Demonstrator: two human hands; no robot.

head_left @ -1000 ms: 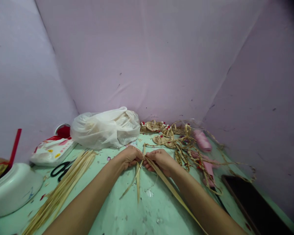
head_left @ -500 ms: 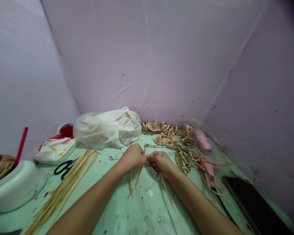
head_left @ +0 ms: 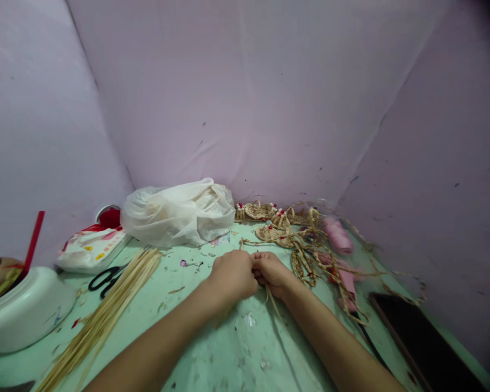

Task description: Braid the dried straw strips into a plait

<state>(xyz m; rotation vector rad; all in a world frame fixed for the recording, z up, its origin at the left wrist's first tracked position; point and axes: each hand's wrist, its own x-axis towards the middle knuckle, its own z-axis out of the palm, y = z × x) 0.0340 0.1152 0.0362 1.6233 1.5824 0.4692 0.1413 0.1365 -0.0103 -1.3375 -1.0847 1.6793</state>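
Note:
My left hand [head_left: 233, 275] and my right hand [head_left: 273, 270] meet at the middle of the pale green table [head_left: 212, 348], knuckles touching. Both are closed around thin straw strips [head_left: 274, 308] that trail down from under the right hand toward me. The part of the strips inside the fingers is hidden. Just beyond the hands a braided straw cord [head_left: 253, 243] runs to the right into a pile of woven straw pieces [head_left: 271, 226] with red and white beads.
A bundle of long straw strips [head_left: 106, 310] lies at the left beside black scissors [head_left: 104, 279]. A white plastic bag [head_left: 179, 213], a printed packet [head_left: 90, 247], a white bowl [head_left: 24, 310], pink thread spools [head_left: 338, 235] and a dark phone [head_left: 416, 340] ring the work spot.
My left hand has slid right and closed over the strips beside the right hand. The loose strip ends that fanned out below the hands are now gathered and mostly hidden.

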